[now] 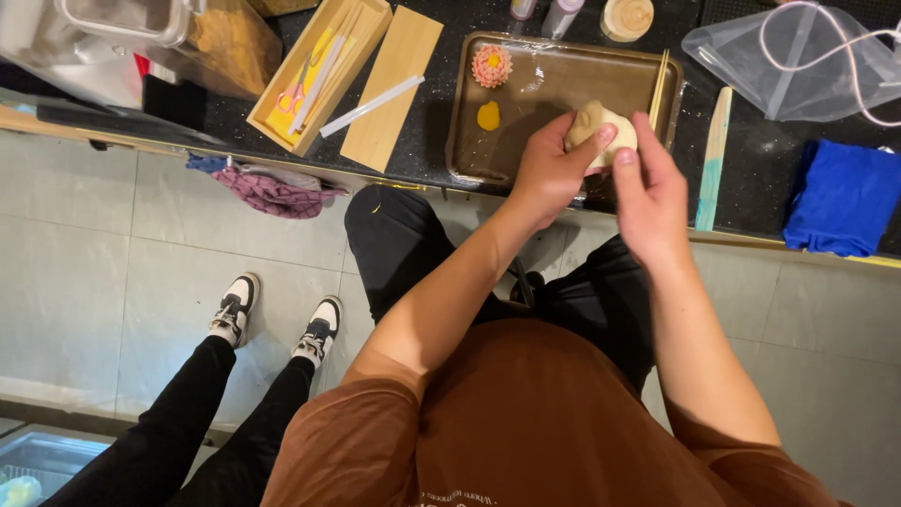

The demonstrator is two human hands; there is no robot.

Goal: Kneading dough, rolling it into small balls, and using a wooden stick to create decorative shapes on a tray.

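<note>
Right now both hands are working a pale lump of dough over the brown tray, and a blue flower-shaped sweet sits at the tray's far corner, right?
Nearly. In the head view the left hand and right hand do hold the pale dough over the brown tray, but the flower-shaped sweet is pink with a yellow centre, not blue.

A pink flower-shaped sweet (pixel 492 66) and yellow dab (pixel 488 116) sit on the brown tray (pixel 554 75), a blue cloth (pixel 840 197) lies right, and scissors (pixel 293 98), probably, fill the wooden box (pixel 361 19).

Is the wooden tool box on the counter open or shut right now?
Open. The wooden box has no lid on; scissors and sticks show inside. The flat wooden board beside it may be its lid.
</note>
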